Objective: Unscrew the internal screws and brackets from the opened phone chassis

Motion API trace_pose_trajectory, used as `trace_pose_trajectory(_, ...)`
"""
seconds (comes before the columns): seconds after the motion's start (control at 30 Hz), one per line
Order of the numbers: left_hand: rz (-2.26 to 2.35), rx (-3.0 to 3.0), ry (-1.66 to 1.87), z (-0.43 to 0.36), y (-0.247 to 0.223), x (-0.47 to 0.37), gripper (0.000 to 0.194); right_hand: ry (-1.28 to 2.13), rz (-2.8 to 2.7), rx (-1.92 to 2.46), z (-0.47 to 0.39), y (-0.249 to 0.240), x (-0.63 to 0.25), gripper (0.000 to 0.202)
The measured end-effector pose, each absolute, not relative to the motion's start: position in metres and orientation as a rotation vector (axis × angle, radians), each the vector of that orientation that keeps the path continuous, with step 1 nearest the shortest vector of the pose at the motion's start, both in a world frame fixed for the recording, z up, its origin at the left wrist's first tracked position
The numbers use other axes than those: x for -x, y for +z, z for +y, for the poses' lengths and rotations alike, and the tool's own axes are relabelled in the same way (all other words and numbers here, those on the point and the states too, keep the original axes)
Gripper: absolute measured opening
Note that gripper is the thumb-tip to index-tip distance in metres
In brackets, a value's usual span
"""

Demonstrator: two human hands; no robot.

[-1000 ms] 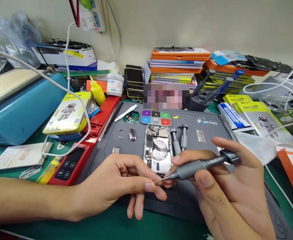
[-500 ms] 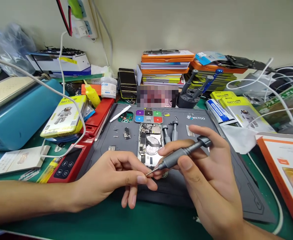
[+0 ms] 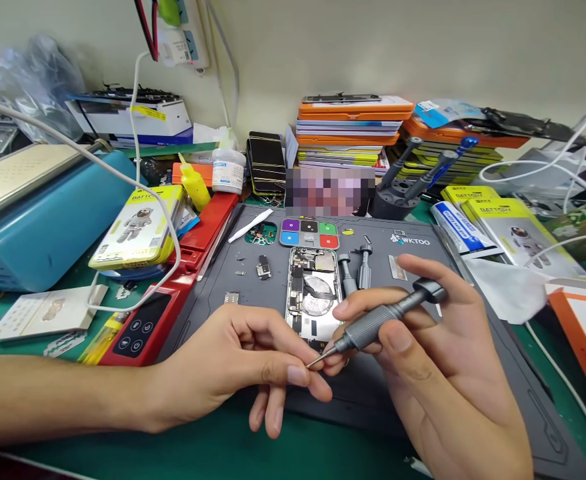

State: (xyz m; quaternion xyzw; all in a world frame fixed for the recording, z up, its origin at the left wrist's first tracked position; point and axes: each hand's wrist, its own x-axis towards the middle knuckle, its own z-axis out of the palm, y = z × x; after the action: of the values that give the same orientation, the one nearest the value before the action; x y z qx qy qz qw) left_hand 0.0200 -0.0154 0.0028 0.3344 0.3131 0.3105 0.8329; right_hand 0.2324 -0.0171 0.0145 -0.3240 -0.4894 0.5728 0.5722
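My right hand (image 3: 443, 360) is closed around a grey precision screwdriver (image 3: 373, 327), its tip pointing down to the left. At that tip, the thumb and forefinger of my left hand (image 3: 253, 363) are pinched together; anything between them is too small to make out. Behind my fingers, an opened phone (image 3: 317, 293) lies on the dark mat, its inner parts and a round coil showing. My hands cover its lower end. Two more grey screwdrivers (image 3: 365, 267) rest to the right of the phone. Left of it lie a small black-and-metal part (image 3: 263, 267) and a metal tray piece (image 3: 231, 298).
A coloured magnetic pad (image 3: 309, 232) and a white spudger (image 3: 251, 225) lie at the back of the mat (image 3: 403, 413). To the left are a red device (image 3: 145, 327) and battery boxes (image 3: 137, 227). A screwdriver holder (image 3: 397, 200) and stacked orange boxes (image 3: 355, 127) stand behind.
The scene has shifted slightly right in view as the camera turned a little left. Both hands keep the same hold, with the screwdriver tip still at my left fingertips.
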Motion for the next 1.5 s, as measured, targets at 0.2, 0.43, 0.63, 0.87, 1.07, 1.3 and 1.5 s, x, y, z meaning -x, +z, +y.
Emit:
trace_pose_trajectory(0.2,0.662,-0.71,0.668,-0.0151,0.0019,-0.0204,0.007,1.33,-1.122,0.781,-0.0185,0.0149,-0.232,0.034)
trace_pose_trajectory(0.43,0.663,-0.756,0.647,-0.0143,0.0014,-0.0178,0.013,1.365,-1.079,0.847,-0.0162,0.0147,-0.2347,0.037)
trace_pose_trajectory(0.63,0.609,-0.764,0.656,-0.0123,0.0005,-0.0174,0.011,1.432,-1.048,0.839,-0.0147,0.0158,-0.235,0.036)
trace_pose_trajectory(0.87,0.61,-0.736,0.649,-0.0116,0.0001,-0.0189,0.002,1.4,-1.073,0.845,-0.0155,0.017,-0.2334,0.036)
trace_pose_trajectory(1.07,0.618,-0.738,0.64,-0.0131,0.0001,-0.0177,0.004,1.369,-1.119,0.815,-0.0156,0.0151,-0.2334,0.037)
trace_pose_trajectory(1.3,0.64,-0.738,0.655,-0.0129,0.0022,-0.0187,0.006,1.313,-1.127,0.833,-0.0159,0.0154,-0.2332,0.039)
trace_pose_trajectory(1.5,0.64,-0.697,0.654,-0.0135,0.0028,-0.0197,0.004,1.353,-1.131,0.838,-0.0163,0.0135,-0.2325,0.034)
